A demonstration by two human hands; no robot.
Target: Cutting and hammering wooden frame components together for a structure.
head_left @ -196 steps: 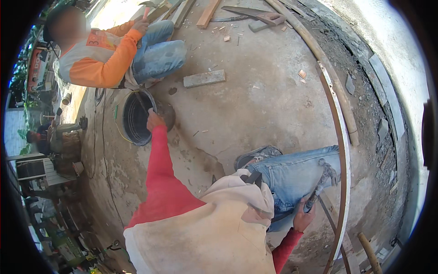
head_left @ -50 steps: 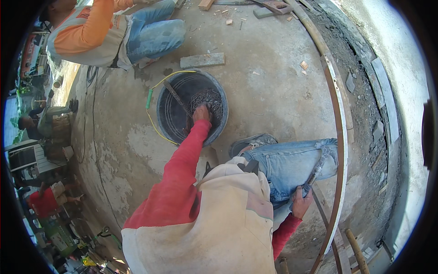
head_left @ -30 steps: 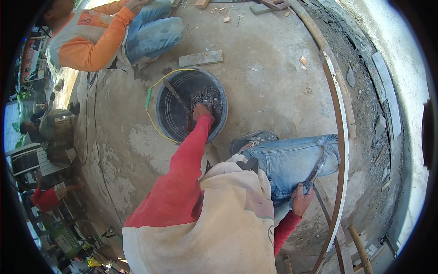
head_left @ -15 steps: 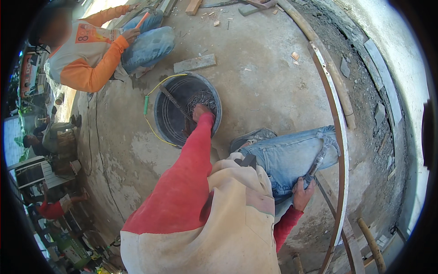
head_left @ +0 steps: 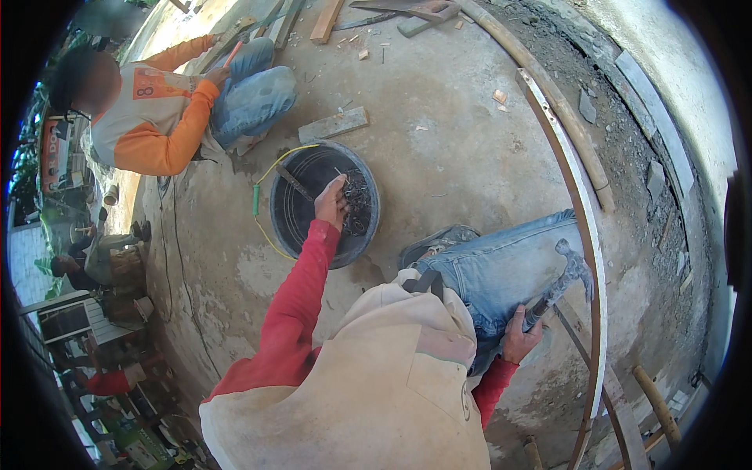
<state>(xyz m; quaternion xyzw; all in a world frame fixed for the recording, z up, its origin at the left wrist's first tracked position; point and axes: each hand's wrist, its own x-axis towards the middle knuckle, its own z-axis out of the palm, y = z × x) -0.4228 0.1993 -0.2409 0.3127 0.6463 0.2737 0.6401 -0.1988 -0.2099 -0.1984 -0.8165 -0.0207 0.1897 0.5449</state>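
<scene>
1. Across the scene spreads grey-brown concrete floor (head_left: 446,157), stained and dotted with wood chips.
2. At far left, a co-worker (head_left: 157,117) in orange and grey sits low; on the right, a long brown strip (head_left: 583,205) with a white edge runs from far to near.
3. Left of centre sits a round black bucket (head_left: 299,227), scuffed inside, its wire handle arching outside the left rim.
4. On the near right, a claw hammer (head_left: 556,291), its metal smeared grey, lies across the blue jeans (head_left: 501,266); the right hand (head_left: 519,338) wraps its lower end in a firm grip.
5. Over the bucket's mouth, the left hand (head_left: 332,202) curls its fingers; whether that grip holds anything, I cannot tell.
6. Smallest, loose nails (head_left: 360,197) lie tangled in the bucket's right side, thin, dark and dull. The step seems to be picking some out; lifting them clear would call for a tight pinch.
</scene>
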